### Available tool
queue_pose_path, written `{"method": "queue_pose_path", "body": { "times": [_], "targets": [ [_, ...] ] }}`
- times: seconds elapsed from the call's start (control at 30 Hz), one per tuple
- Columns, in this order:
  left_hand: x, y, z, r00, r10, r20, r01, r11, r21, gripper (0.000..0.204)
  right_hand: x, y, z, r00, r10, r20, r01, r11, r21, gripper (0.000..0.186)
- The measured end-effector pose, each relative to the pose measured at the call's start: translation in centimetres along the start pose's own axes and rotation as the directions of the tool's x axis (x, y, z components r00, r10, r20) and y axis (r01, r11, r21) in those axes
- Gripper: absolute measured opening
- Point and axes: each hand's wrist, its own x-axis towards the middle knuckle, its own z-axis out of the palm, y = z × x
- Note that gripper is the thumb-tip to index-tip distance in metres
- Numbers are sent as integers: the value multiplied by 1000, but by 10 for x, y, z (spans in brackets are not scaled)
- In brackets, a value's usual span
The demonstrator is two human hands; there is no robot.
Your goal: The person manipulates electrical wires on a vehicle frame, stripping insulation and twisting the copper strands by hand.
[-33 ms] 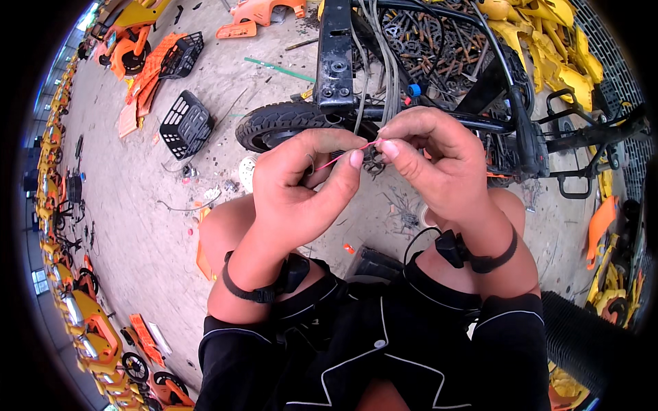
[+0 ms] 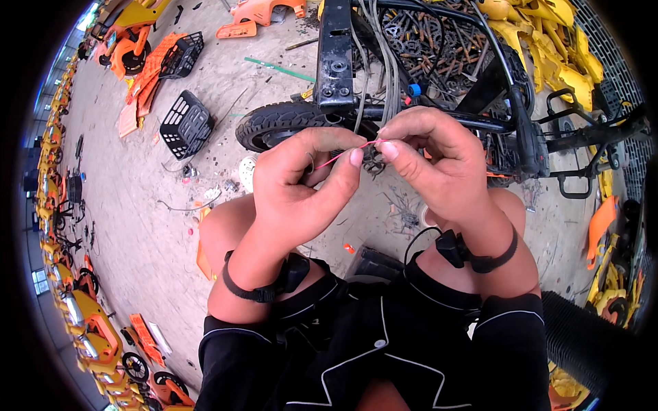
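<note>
A thin red wire [image 2: 332,162] runs between my two hands in the middle of the view. My left hand [image 2: 305,185] pinches it between thumb and forefinger, and one end trails back into the palm. Close beside, my right hand [image 2: 439,161] grips the wire's other end with thumb and fingertip. Just beyond the fingers stands a black vehicle frame [image 2: 335,68] with a treaded tyre [image 2: 284,122]. Several grey cables [image 2: 391,65] hang down along the frame behind my right fingertips.
A heap of rusty metal parts [image 2: 428,41] lies behind the frame. Yellow plastic panels [image 2: 541,41] are piled at the far right. On the floor to the left are a black basket [image 2: 186,125] and orange panels [image 2: 145,85]. Rows of yellow vehicles [image 2: 89,329] line the left side.
</note>
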Motion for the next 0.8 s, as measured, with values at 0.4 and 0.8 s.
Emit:
{"method": "queue_pose_path", "body": {
  "times": [0.4, 0.8],
  "targets": [
    [2, 0, 9, 1000, 4, 24, -5, 1000, 13, 12, -2, -1, -1, 996, 88, 30, -88, 996, -6, 13],
    [2, 4, 14, 997, -34, 74, 30, 998, 47, 10, -2, 1, 0, 999, 11, -42, -17, 989, -147, 11]
  ]
}}
